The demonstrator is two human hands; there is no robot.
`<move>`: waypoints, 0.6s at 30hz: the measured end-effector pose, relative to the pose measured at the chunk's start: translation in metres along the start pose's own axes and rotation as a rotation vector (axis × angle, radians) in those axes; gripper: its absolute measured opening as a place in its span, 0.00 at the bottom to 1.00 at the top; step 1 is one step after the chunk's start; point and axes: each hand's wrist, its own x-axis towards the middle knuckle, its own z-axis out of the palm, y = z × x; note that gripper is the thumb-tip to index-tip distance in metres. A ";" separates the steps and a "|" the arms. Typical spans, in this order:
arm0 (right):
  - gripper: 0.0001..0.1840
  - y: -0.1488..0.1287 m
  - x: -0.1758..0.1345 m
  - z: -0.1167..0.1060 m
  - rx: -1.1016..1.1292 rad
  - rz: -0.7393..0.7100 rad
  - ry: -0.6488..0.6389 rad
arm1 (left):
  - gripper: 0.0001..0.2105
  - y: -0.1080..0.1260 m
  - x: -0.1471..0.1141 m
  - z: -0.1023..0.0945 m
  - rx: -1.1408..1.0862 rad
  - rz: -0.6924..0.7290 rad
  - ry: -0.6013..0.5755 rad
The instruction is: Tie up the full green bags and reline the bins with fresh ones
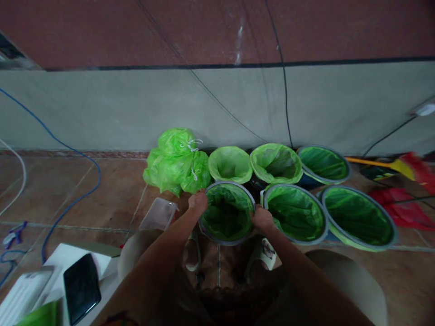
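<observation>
A round trash bin point(228, 242) with a grey rim and a green liner bag point(231, 213) inside stands on the floor between my feet. My left hand point(199, 202) grips its rim at the left, fingers closed over the edge. On the opposite side my right hand point(261, 218) is closed on the rim too. Just right of that hand is a second grey-rimmed bin point(326, 226) lined in green, with a third lined bin point(394, 233) beyond it. Behind my bin stand two bins draped in lighter green liners point(231, 151).
Tied green bags point(173, 165) are piled against the wall, left of the bins. A clear plastic box point(158, 215) lies nearby. A phone point(81, 287) rests on a white surface at lower left. A red dustpan point(401, 208) and blue cable point(68, 147) lie on the floor.
</observation>
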 end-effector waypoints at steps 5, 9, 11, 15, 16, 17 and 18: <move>0.17 -0.003 0.000 0.001 0.037 -0.006 0.002 | 0.17 0.001 -0.002 -0.001 0.017 -0.077 -0.036; 0.18 -0.002 -0.002 0.001 0.063 -0.006 0.005 | 0.17 0.000 -0.003 0.000 0.021 -0.067 -0.083; 0.18 -0.003 -0.003 -0.001 0.080 -0.006 0.014 | 0.18 0.002 -0.003 0.000 0.032 -0.074 -0.077; 0.18 -0.007 -0.011 -0.024 0.140 -0.019 0.061 | 0.20 0.008 -0.005 -0.007 0.079 -0.047 0.041; 0.18 -0.005 -0.015 -0.036 0.171 -0.039 0.091 | 0.21 0.010 -0.005 -0.010 0.084 -0.027 0.082; 0.19 0.000 -0.020 -0.051 0.211 -0.064 0.133 | 0.21 0.014 -0.006 -0.015 0.083 -0.002 0.123; 0.19 0.008 -0.025 -0.067 0.259 -0.091 0.186 | 0.22 0.018 -0.008 -0.019 0.076 0.034 0.163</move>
